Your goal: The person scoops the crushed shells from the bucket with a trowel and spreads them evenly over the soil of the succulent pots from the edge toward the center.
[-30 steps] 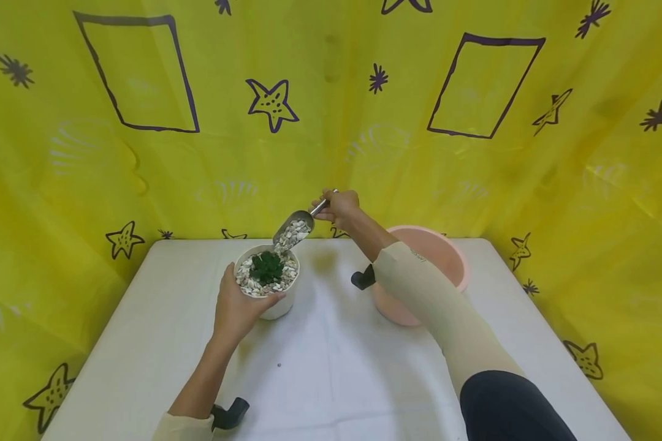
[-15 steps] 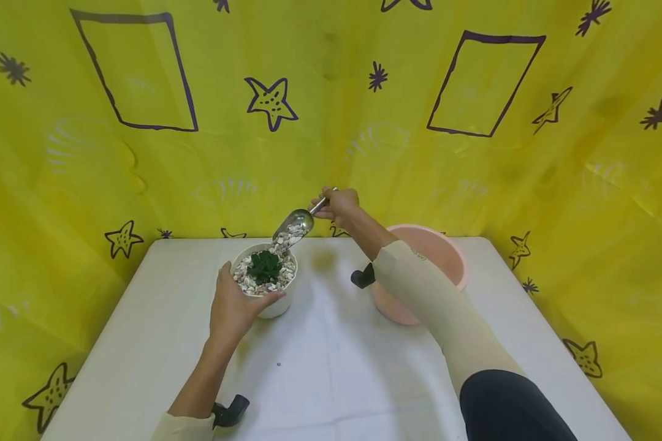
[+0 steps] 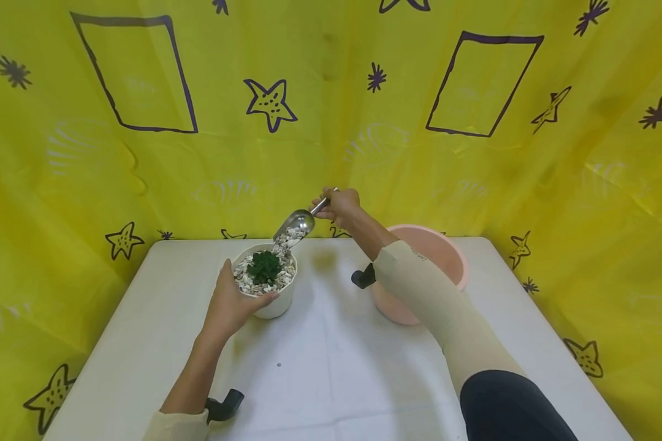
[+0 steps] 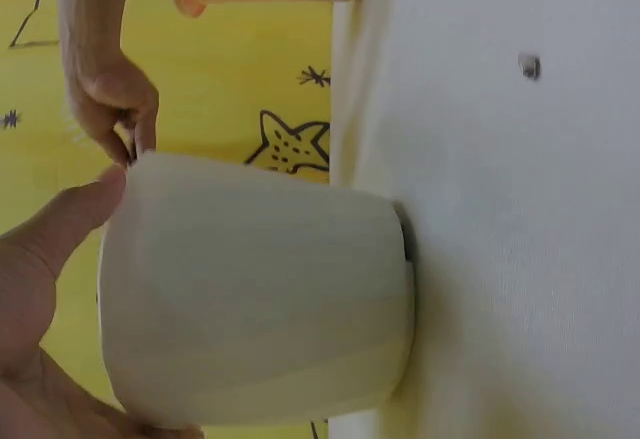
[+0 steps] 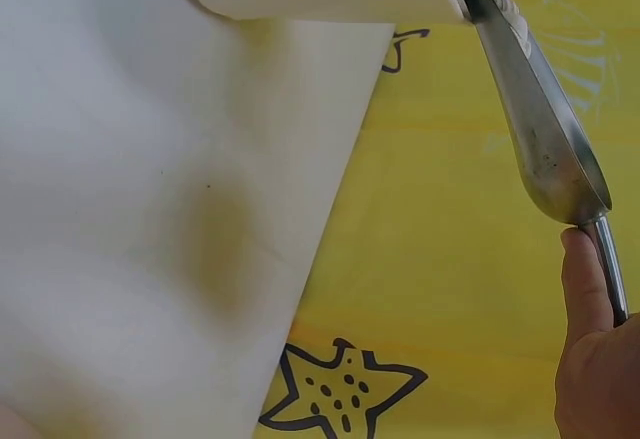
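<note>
A white plant pot (image 3: 274,308) stands at the back of the table, filled with pale pebbles (image 3: 247,283) around a dark green succulent (image 3: 264,267). My left hand (image 3: 230,309) grips the pot near its rim, thumb on the near side; the left wrist view shows the pot's plain wall (image 4: 255,289) between thumb and fingers. With my right hand (image 3: 343,207) I hold a metal scoop (image 3: 302,218) by its handle, tilted down towards the pot. Pebbles (image 3: 290,236) lie in its mouth and spill over the far right rim. In the right wrist view, the scoop's tip (image 5: 485,9) meets the rim.
A pink tub (image 3: 452,254) stands to the right, partly hidden behind my right forearm. One small pebble (image 3: 279,365) lies on the white table (image 3: 331,380). A yellow patterned curtain (image 3: 331,122) hangs directly behind the table's back edge.
The scoop has tipped more steeply and holds fewer pebbles, which have slid down to the pot. My left wrist and forearm have shifted slightly left.
</note>
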Action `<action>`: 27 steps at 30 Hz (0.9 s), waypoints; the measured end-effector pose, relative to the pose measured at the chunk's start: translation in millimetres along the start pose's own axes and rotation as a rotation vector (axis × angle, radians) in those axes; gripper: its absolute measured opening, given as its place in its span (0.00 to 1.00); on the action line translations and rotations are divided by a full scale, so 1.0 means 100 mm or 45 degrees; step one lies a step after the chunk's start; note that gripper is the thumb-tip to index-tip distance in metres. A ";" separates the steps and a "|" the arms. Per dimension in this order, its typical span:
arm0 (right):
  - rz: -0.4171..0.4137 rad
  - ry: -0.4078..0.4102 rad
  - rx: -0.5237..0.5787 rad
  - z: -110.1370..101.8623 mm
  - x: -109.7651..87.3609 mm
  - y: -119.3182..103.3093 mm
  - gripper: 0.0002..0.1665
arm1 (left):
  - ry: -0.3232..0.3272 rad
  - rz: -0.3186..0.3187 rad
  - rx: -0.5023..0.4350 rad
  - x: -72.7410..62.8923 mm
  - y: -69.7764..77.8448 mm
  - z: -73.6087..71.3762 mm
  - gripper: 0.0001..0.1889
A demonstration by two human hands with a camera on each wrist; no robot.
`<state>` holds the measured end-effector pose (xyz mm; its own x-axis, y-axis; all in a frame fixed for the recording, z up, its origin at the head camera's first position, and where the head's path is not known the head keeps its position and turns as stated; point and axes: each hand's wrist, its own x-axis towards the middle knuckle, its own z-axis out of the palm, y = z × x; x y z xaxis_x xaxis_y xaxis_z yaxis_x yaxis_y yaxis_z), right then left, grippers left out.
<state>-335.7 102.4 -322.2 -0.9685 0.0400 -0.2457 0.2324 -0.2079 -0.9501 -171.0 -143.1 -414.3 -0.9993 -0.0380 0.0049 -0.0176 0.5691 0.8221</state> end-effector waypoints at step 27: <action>0.002 0.007 0.019 0.01 0.01 0.01 0.22 | 0.094 0.015 -0.039 0.02 -0.04 0.06 0.69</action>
<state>-336.6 101.4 -323.3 -0.9677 0.0450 -0.2482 0.2324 -0.2229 -0.9467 -172.9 -140.5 -420.5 -0.9942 -0.0925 0.0557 -0.0037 0.5447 0.8386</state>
